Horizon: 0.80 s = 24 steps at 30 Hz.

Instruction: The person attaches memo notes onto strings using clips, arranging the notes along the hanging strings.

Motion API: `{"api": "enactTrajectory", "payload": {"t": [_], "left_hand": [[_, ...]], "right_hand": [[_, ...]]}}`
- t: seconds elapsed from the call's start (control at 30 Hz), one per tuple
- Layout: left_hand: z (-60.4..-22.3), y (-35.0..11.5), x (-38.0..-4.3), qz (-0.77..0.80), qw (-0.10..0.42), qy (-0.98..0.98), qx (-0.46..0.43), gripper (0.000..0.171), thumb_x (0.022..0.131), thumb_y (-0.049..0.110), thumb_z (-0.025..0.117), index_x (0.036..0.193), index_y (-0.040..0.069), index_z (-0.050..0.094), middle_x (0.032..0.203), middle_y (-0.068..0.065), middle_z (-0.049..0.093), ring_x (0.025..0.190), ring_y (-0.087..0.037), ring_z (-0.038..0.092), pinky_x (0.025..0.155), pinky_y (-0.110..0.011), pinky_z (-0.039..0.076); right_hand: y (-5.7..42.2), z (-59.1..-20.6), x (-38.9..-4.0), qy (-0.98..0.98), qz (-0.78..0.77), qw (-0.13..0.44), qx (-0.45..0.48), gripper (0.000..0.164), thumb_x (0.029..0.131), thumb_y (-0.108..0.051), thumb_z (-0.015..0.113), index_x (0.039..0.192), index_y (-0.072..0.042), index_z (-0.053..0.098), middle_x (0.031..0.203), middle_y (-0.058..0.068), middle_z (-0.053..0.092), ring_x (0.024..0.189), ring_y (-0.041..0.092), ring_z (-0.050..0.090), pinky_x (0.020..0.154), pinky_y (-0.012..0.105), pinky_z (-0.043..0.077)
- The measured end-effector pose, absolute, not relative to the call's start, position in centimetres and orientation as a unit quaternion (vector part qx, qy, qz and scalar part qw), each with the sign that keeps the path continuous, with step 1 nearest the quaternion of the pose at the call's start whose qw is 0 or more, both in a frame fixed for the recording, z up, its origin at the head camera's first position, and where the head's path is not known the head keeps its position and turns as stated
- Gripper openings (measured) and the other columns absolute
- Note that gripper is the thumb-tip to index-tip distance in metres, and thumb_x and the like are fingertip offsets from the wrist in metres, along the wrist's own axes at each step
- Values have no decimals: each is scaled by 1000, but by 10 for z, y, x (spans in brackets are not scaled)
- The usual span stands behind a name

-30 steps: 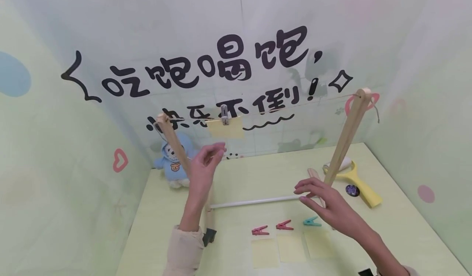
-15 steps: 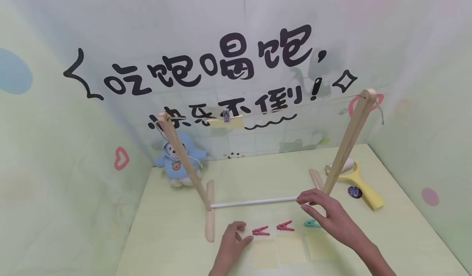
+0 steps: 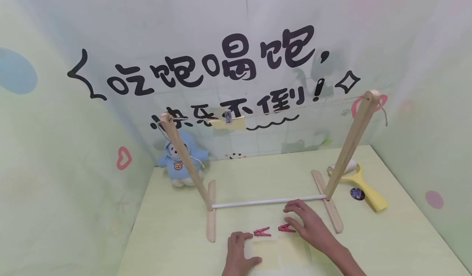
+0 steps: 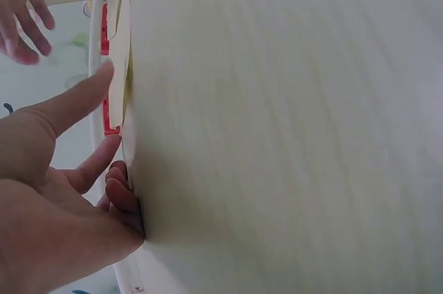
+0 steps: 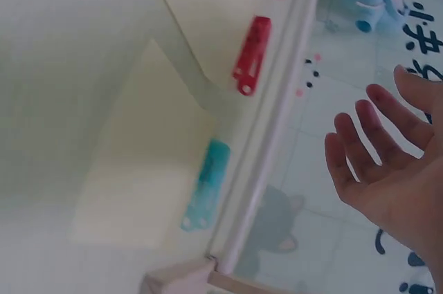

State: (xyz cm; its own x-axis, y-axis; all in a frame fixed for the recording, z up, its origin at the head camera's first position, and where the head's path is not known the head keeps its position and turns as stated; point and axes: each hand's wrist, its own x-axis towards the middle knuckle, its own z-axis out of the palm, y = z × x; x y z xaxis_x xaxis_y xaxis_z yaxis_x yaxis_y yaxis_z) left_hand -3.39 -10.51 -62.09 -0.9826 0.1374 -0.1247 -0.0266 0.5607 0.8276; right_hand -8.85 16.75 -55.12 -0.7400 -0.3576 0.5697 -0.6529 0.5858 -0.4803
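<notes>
My left hand (image 3: 239,254) lies low at the left edge of the leftmost yellow paper note (image 3: 267,254). Its thumb and index finger are spread, and in the left wrist view the thumb tip is at the note's side; firm contact cannot be told. My right hand (image 3: 309,229) hovers over the right part of the row with loosely bent fingers and holds nothing. Two red clothespins (image 3: 262,231) lie behind the notes. A teal clothespin (image 5: 206,185), hidden in the head view, lies beside another note (image 5: 149,162). A further yellow note (image 3: 229,122) hangs from a string by a grey clip (image 3: 228,116).
Wooden posts (image 3: 350,149) carry the string, joined below by a white rod (image 3: 269,202), with flat wooden feet (image 3: 211,226) on the table. A blue-clad plush toy (image 3: 180,161) sits back left. At right lie a yellow-handled roller (image 3: 368,190) and a dark round object (image 3: 357,194).
My left hand has come down from near the hanging note to the leftmost note on the table. My right hand has shifted left and lower, over the clothespins.
</notes>
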Motion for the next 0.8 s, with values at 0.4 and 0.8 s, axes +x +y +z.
{"api": "enactTrajectory", "payload": {"t": [0.4, 0.8], "left_hand": [[-633, -101, -29, 399, 6, 913, 82, 52, 71, 16, 99, 109, 24, 66, 126, -3, 46, 110, -17, 44, 89, -34, 55], [-638, -107, -34, 399, 5, 912, 99, 47, 74, 20, 99, 107, 20, 65, 126, -3, 44, 107, -13, 40, 83, -28, 51]], "right_hand": [[130, -610, -76, -893, 235, 187, 334, 36, 77, -15, 97, 106, -14, 76, 121, 3, 68, 115, 30, 64, 86, 48, 54], [122, -619, -79, -904, 216, 192, 317, 41, 75, -17, 98, 109, -15, 75, 121, 1, 66, 116, 29, 62, 88, 49, 53]]}}
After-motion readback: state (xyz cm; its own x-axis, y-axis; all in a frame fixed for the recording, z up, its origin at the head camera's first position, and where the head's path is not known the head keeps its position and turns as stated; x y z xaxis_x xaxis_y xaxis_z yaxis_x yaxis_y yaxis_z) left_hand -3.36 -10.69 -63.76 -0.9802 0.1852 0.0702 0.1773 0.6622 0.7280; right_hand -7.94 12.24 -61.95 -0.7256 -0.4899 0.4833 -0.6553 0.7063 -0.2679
